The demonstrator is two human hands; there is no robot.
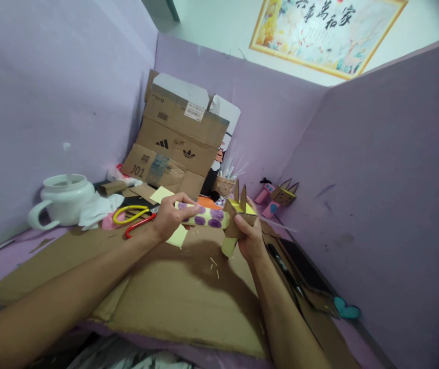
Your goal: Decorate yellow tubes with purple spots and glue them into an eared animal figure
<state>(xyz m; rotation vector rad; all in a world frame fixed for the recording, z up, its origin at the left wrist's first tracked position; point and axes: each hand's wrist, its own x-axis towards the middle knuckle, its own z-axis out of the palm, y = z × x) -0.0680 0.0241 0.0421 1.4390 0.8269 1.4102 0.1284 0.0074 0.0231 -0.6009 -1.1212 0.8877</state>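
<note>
A pale yellow paper tube with purple spots (214, 219) lies sideways between both hands, above the cardboard sheet (173, 297). Wrapped round its left end is my left hand (171, 218). My right hand (250, 237) grips a cardboard head with two upright pointed ears (238, 218), which touches the tube's right end. Below the head hangs a plain pale yellow tube (228, 246). Its joint with the other parts is hidden. Small yellow scraps (214, 262) are scattered on the cardboard underneath.
Scissors with yellow handles (130, 215), red-handled scissors (141, 225) and a white pot (67, 197) are at the left. Behind stand a flattened cardboard box (181, 138) and a cup of white sticks (225, 185). A pink spotted cardboard figure (276, 197) sits back right, a black pen (278, 258) nearer.
</note>
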